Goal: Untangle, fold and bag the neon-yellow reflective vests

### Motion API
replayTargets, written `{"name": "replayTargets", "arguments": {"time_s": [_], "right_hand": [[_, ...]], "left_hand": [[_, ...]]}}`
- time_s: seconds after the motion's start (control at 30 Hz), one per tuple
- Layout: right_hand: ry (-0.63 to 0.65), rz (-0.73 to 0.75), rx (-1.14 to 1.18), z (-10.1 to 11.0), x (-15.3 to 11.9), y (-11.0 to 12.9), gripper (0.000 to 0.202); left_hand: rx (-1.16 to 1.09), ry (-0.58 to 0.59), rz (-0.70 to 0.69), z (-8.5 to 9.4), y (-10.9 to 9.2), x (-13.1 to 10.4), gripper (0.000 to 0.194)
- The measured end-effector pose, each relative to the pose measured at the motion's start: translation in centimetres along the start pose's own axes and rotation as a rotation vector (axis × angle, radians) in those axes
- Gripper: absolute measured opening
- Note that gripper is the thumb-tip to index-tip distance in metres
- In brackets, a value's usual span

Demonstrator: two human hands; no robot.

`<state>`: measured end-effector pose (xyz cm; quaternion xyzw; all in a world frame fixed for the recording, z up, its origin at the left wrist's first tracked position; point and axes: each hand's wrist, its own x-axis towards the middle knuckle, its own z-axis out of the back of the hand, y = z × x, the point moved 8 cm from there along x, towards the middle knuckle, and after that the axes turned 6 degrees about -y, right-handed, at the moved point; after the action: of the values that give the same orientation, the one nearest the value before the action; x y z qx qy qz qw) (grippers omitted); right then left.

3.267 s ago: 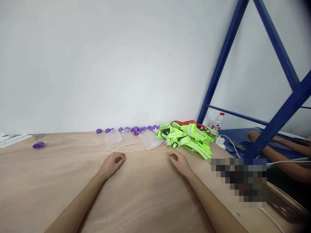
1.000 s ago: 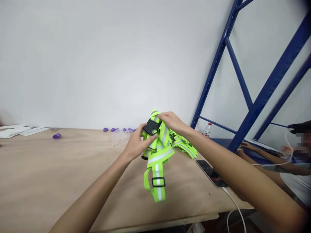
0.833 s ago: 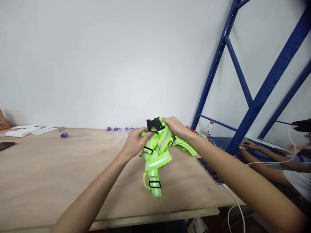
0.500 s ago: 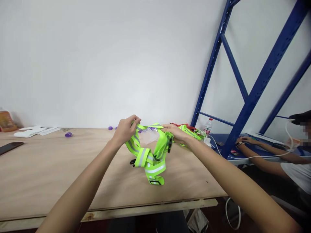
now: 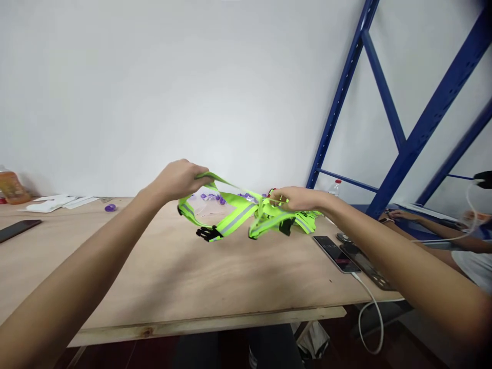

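A neon-yellow reflective strap harness (image 5: 239, 217) with grey stripes and black buckles hangs stretched between my hands above the table. My left hand (image 5: 180, 177) pinches one strap at the upper left. Its loop drops below, with a black buckle (image 5: 209, 233) dangling. On the other side, my right hand (image 5: 294, 199) is closed around the strap, and a second buckle hangs beneath it. Behind my right hand lies more neon-yellow reflective material (image 5: 307, 220) on the table. Clear plastic and small purple pieces (image 5: 215, 198) lie behind the harness, partly covered by it.
A phone with a lit screen (image 5: 336, 253) lies at the right on the wooden table (image 5: 192, 287), with a white cable attached. Far left are a dark phone (image 5: 17, 229), white papers (image 5: 54, 203) and an orange bottle (image 5: 13, 187). Blue shelving (image 5: 384, 87) and another person's arms (image 5: 411, 218) are at right.
My hands have moved apart, left hand up and leftward, right hand slightly rightward. The harness, bunched and hanging low before, is now spread sideways. A lit phone has come into view at right.
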<state>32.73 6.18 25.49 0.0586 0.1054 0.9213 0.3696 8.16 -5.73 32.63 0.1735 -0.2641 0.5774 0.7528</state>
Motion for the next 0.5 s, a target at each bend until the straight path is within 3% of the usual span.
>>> {"name": "replayTargets", "arguments": {"time_s": [0.1,0.2,0.3,0.4,0.5], "right_hand": [[-0.12,-0.049,0.039,1.3,0.1,-0.6,0.027],[-0.177,-0.123,0.074,1.8,0.2,-1.4,0.021],[-0.03,-0.194,0.235,0.5,0.0,-2.1,0.037],[0.2,-0.218,0.388,-1.7,-0.5,-2.4,0.055],[0.15,-0.122,0.35,-1.7,-0.4,-2.7,0.041]], "left_hand": [[-0.189,-0.138,0.123,1.1,0.2,0.1,0.025],[-0.587,-0.211,0.293,0.0,0.5,0.1,0.019],[-1.071,-0.237,0.476,-2.5,0.8,0.3,0.015],[-1.247,-0.346,0.629,-3.9,2.1,0.3,0.012],[-1.284,-0.396,0.659,-4.1,3.3,0.4,0.01]]}}
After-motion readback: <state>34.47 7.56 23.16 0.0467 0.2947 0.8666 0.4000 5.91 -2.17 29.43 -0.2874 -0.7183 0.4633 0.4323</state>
